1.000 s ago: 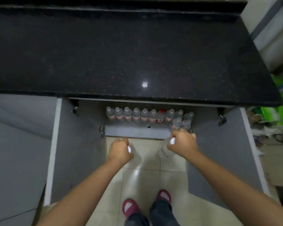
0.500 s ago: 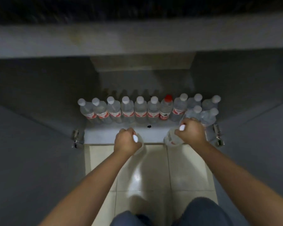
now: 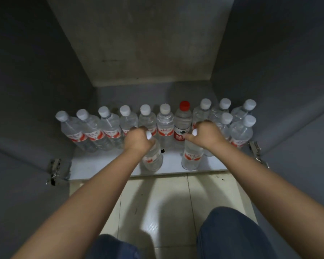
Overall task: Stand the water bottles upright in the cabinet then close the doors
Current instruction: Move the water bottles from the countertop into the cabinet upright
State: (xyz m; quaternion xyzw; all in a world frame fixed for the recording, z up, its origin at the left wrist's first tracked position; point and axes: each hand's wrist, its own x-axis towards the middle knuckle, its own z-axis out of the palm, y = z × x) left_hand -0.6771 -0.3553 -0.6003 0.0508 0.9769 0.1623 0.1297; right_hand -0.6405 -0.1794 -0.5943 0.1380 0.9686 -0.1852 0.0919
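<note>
Water bottles of clear ribbed plastic stand in a row [image 3: 165, 122] just beyond both hands, white-capped save one red cap [image 3: 184, 106]. The left hand [image 3: 137, 140] grips the neck of one bottle [image 3: 152, 157]; the right hand [image 3: 207, 134] grips another [image 3: 192, 156], both upright on the smooth pale cabinet floor [image 3: 172, 161] (doors open either side). Glossy cream floor tiles [image 3: 157, 199] lie below the wrists.

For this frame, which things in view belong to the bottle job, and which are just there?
Job:
left hand holding a bottle
right hand holding a second bottle
row of standing bottles
red-capped bottle
cabinet shelf
open doors

Just there:
floor tiles
door hinges
</note>
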